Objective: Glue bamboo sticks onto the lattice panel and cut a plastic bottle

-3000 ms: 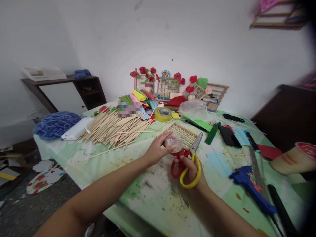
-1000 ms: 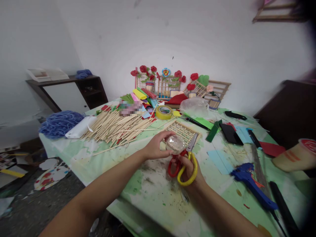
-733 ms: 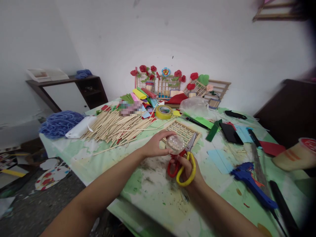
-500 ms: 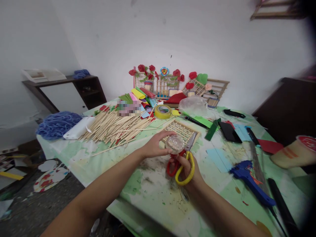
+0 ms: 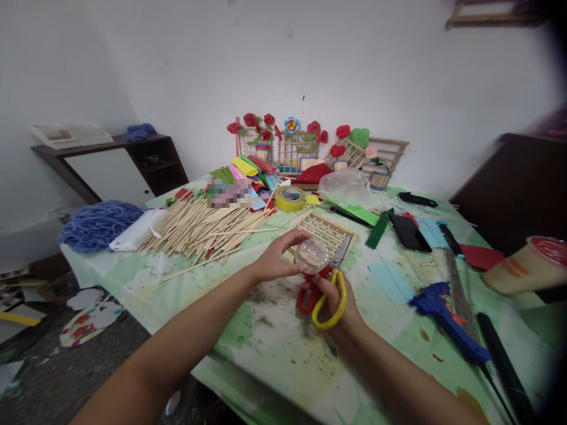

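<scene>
My left hand [image 5: 280, 258] is closed around the side of a clear, round plastic cup [image 5: 312, 255], thumb below and fingers above. In my right hand [image 5: 348, 313] is a pair of scissors [image 5: 342, 251] with one red and one yellow handle loop, the blades pointing up and away, beside the cup. Whether the blades touch the cup I cannot tell. Right-hand fingers also reach close under the cup. Behind both hands a small lattice of thin wooden sticks [image 5: 325, 226] lies flat on the table, partly covered by the cup and blades.
Left are a pile of wooden sticks [image 5: 208, 230] and blue yarn [image 5: 101, 225]. Yellow tape [image 5: 290, 199] and a clear plastic bag [image 5: 344, 187] lie farther back. To the right are a phone [image 5: 410, 232], a blue glue gun [image 5: 452, 324] and a drink cup [image 5: 514, 273]. Paper flowers [image 5: 314, 127] stand along the wall.
The whole view has shifted slightly. The clear cup has turned a little in my left hand, and both hands keep their grips.
</scene>
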`<state>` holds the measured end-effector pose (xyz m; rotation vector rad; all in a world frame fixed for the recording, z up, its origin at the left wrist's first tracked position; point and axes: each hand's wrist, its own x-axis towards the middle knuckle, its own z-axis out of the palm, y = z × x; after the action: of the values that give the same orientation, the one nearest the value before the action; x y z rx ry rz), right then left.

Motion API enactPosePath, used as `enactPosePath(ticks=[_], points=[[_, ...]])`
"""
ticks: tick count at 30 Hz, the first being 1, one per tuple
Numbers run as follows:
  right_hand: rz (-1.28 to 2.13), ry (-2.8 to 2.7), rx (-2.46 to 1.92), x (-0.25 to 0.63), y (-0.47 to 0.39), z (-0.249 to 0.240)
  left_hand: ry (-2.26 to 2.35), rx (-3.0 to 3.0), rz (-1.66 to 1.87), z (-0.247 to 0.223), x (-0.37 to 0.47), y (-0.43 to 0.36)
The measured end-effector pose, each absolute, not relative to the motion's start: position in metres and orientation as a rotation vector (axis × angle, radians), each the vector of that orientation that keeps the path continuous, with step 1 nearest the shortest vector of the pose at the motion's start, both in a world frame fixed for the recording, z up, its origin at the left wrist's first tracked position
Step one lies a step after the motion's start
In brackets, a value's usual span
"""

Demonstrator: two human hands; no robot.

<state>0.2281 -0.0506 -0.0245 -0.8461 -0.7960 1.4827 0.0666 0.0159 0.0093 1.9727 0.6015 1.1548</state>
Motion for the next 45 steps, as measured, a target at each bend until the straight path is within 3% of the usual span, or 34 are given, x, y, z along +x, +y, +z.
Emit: enactPosePath(ticks=[45], points=[[1.462,-0.794,-0.872,0.225,-0.058,-0.014,0.596,2.041,1.092,0.004,0.063,0.02]])
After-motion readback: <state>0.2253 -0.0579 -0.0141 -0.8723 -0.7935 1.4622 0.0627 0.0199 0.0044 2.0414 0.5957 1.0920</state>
